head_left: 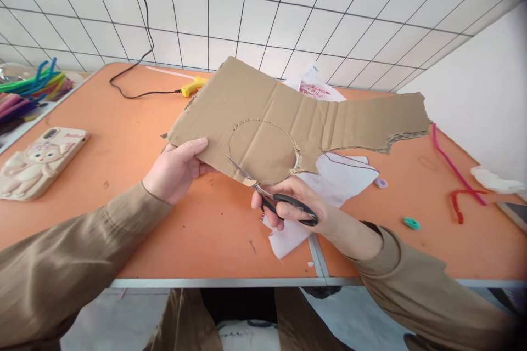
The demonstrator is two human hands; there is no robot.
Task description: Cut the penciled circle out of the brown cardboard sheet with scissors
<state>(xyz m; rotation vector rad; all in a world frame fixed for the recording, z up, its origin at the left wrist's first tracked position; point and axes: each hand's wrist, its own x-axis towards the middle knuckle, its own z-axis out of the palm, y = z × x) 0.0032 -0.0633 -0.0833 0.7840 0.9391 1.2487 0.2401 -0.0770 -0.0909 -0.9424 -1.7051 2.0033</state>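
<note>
My left hand [177, 170] grips the lower left edge of a large brown cardboard sheet [242, 93], thumb on top and fingers underneath. A round outline marks the sheet, and part of its right side is cut through. In my right hand [300, 197] is a pair of scissors [296, 207] with black handles, its fingers in the loops. One blade lies over the cardboard at the lower edge of the circle; the other is hidden behind the sheet. The cardboard is held above the table, tilted towards me.
A yellow glue gun [193, 86] with a black cord lies behind the cardboard. The orange table [173, 241] also bears a phone in a cartoon case [43, 162], white cloth [343, 178], pipe cleaners [457, 167] and a small green coil [411, 223]. A tiled wall stands behind.
</note>
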